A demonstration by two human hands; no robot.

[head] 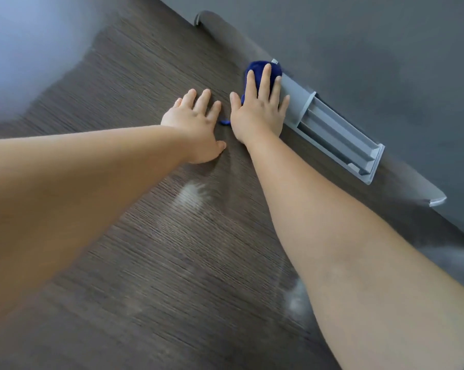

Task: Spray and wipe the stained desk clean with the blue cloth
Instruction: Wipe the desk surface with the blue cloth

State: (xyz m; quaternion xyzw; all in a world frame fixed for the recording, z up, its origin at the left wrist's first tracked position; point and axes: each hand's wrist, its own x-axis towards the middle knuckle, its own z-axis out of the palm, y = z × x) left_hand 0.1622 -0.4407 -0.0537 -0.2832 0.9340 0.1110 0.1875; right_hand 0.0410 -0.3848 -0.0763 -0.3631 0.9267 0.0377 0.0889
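The dark wood-grain desk fills the view. My right hand lies flat with its fingers spread, pressing the blue cloth onto the desk near the back edge, beside a grey slot. A small tip of the cloth pokes out beside the heel of that hand. Just left of it, my left hand rests palm down on the bare desk with fingers apart and nothing in it. Pale wet streaks show on the desk nearer to me. No spray bottle is in view.
A grey plastic cable slot is set into the desk's back edge, touching my right hand's fingers. A dark grey panel rises behind it. Another pale smear lies beside my right forearm. A bright blurred area lies beyond the desk's left edge.
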